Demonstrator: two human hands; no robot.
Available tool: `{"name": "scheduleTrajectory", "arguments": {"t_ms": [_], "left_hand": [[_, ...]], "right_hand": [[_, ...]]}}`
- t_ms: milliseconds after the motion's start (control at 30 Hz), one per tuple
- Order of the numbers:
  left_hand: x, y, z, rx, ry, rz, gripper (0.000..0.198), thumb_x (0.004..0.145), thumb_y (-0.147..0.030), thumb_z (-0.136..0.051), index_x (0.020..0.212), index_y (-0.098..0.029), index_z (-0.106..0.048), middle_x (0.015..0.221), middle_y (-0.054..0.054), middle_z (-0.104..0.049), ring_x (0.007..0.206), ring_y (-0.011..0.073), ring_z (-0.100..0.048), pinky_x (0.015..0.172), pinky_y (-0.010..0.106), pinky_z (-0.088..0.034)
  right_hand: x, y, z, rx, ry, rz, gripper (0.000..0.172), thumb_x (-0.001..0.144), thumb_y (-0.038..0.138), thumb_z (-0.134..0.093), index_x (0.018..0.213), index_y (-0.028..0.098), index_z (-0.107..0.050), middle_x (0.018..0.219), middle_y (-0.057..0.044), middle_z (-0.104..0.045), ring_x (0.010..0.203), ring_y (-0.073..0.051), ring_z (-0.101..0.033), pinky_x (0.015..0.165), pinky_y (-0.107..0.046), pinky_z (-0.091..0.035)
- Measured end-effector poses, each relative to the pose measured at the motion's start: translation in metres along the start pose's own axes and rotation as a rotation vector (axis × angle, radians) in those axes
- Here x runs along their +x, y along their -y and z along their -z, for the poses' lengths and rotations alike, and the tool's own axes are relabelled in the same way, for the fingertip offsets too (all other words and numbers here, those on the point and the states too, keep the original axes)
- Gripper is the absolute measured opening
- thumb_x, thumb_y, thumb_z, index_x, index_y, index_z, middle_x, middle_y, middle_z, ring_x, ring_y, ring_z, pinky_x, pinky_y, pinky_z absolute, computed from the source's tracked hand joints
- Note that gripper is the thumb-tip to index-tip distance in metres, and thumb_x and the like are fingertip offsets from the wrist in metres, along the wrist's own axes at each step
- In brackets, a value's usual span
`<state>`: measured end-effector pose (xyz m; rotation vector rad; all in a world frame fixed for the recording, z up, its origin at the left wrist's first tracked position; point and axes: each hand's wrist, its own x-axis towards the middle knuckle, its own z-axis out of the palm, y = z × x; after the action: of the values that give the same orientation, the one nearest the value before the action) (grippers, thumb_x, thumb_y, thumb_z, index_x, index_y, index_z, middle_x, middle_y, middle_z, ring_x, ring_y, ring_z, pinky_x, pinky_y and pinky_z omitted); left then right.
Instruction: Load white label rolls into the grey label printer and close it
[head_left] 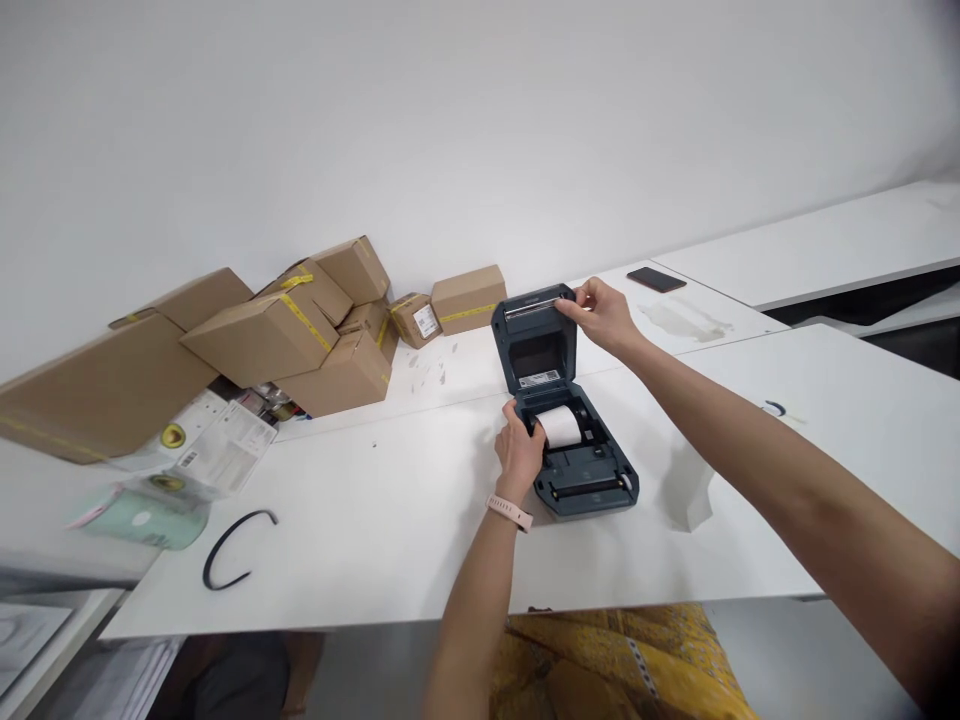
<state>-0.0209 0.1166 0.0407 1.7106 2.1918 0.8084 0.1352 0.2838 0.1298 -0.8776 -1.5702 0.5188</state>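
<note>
A dark grey label printer (592, 465) stands on the white table with its lid (536, 335) raised. Inside its base sits a white paper roll (560, 427). My left hand (519, 448) grips the left side of the base, its thumb over the edge beside the roll; some of its fingers are hidden behind the casing. At the top right corner of the lid, my right hand (600, 312) pinches the edge with thumb and fingers. A silvery bar runs along the inside of the lid's upper end.
Cardboard boxes (262, 335) with yellow tape are piled at the back left. Near them lie a mint-green pouch (154, 517) and a black headband-like hoop (216, 555). A phone (656, 279) rests at the back right. White paper strip (691, 495) lies right of the printer.
</note>
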Motion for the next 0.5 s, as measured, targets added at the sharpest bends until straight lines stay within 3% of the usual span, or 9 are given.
{"name": "scheduleTrajectory", "arguments": {"t_ms": [133,267,400,433,500], "left_hand": [[-0.001,0.000,0.000,0.008,-0.007,0.000,0.046,0.093,-0.033,-0.042,0.134,-0.017,-0.033,0.087,0.010,-0.070,0.086,0.0291,-0.067,0.078,0.037,-0.044],[-0.001,0.000,0.000,0.007,0.001,0.009,0.047,0.093,-0.034,-0.042,0.136,-0.017,-0.032,0.082,0.007,-0.070,0.084,0.0285,-0.068,0.078,0.037,-0.045],[0.000,0.000,-0.002,0.012,-0.007,0.014,0.047,0.093,-0.034,-0.043,0.136,-0.018,-0.032,0.086,0.009,-0.071,0.087,0.0292,-0.068,0.079,0.037,-0.045],[0.000,0.000,-0.003,0.012,-0.009,0.020,0.047,0.093,-0.033,-0.044,0.136,-0.018,-0.032,0.088,0.010,-0.071,0.089,0.0294,-0.068,0.080,0.038,-0.045],[0.000,0.000,-0.004,0.017,-0.014,0.028,0.047,0.092,-0.032,-0.046,0.135,-0.018,-0.033,0.094,0.011,-0.072,0.092,0.0293,-0.068,0.081,0.038,-0.045]], "right_hand": [[0.016,-0.010,-0.014,-0.065,-0.026,-0.063,0.037,0.074,0.050,-0.068,0.068,0.022,-0.044,0.075,0.002,-0.060,0.069,-0.014,-0.054,0.068,-0.030,-0.044],[0.013,0.000,-0.012,-0.106,-0.032,-0.066,0.037,0.076,0.052,-0.066,0.069,0.023,-0.044,0.076,0.001,-0.061,0.070,-0.015,-0.054,0.067,-0.030,-0.044],[-0.028,0.020,0.000,-0.338,-0.099,0.009,0.034,0.085,0.056,-0.056,0.077,0.023,-0.050,0.079,-0.002,-0.064,0.070,-0.018,-0.058,0.066,-0.031,-0.042],[-0.043,0.023,0.002,-0.421,-0.062,0.022,0.034,0.089,0.056,-0.050,0.079,0.023,-0.052,0.075,-0.002,-0.063,0.068,-0.019,-0.059,0.065,-0.031,-0.041],[-0.076,0.025,0.005,-0.612,0.171,0.040,0.038,0.095,0.054,-0.039,0.082,0.023,-0.057,0.065,-0.003,-0.063,0.064,-0.021,-0.058,0.065,-0.033,-0.038]]}}
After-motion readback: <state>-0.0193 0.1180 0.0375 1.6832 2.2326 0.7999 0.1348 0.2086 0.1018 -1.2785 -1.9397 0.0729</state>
